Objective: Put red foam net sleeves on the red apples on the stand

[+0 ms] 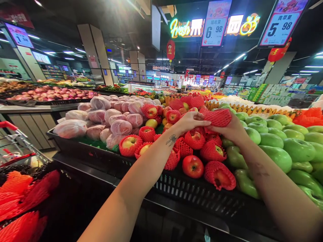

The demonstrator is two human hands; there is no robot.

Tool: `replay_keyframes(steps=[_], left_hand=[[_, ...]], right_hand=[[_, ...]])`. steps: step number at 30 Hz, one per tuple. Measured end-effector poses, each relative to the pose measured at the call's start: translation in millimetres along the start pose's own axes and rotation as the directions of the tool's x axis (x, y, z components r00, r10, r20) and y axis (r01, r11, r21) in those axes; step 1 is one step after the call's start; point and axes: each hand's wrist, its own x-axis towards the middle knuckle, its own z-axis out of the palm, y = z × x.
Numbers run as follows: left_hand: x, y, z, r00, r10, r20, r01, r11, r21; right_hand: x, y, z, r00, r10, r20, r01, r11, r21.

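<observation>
In the middle of the frame, the left hand (pixel 189 121) and the right hand (pixel 230 129) both grip one apple in red foam net (pixel 218 117), held just above the red apples (pixel 193 166). Green apples (pixel 279 156) lie to the right.

The green apples (pixel 275 156) are smooth and glossy. The red foam net (pixel 218 117) looks soft and meshed. The black crate (pixel 202 195) is matt plastic.

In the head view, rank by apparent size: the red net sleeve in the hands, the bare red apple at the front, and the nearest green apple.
1. Red net sleeve, held by both hands.
2. Nearest green apple.
3. Bare red apple.
The two apples differ little, and fisheye stretch makes that order unsure.
</observation>
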Motion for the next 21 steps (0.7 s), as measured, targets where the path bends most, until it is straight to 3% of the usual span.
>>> replay_keyframes(steps=[3, 5, 9, 12, 17, 21], left_hand=[[-2.9, 5.5, 2.4, 0.999, -0.011, 0.032, 0.012, 0.999, -0.041], [-2.8, 7.3, 1.3, 0.999, -0.038, 0.019, 0.039, 0.997, -0.063], [-0.1, 4.9, -1.9, 0.999, -0.024, -0.025, 0.022, 0.999, -0.050], [-2.2, 2.4, -0.4, 0.999, 0.030, 0.017, -0.030, 1.000, 0.008], [-9.5, -0.2, 5.4, 0.952, 0.189, 0.242, -0.212, 0.974, 0.075], [-1.2, -6.9, 4.0, 0.944, 0.270, 0.187, -0.299, 0.943, 0.149]], right_hand=[[-0.9, -4.8, 3.8, 0.996, 0.085, 0.009, -0.085, 0.995, 0.053], [-3.2, -12.1, 8.5, 0.987, 0.157, 0.039, -0.162, 0.969, 0.187], [-6.4, -24.1, 11.4, 0.949, 0.303, 0.088, -0.312, 0.864, 0.395], [-5.9, -26.1, 7.2, 0.911, 0.391, 0.131, -0.405, 0.788, 0.463], [-7.8, -23.3, 8.8, 0.882, 0.402, 0.245, -0.471, 0.748, 0.467], [-13.1, -29.3, 14.1, 0.888, 0.358, 0.288, -0.458, 0.730, 0.508]])
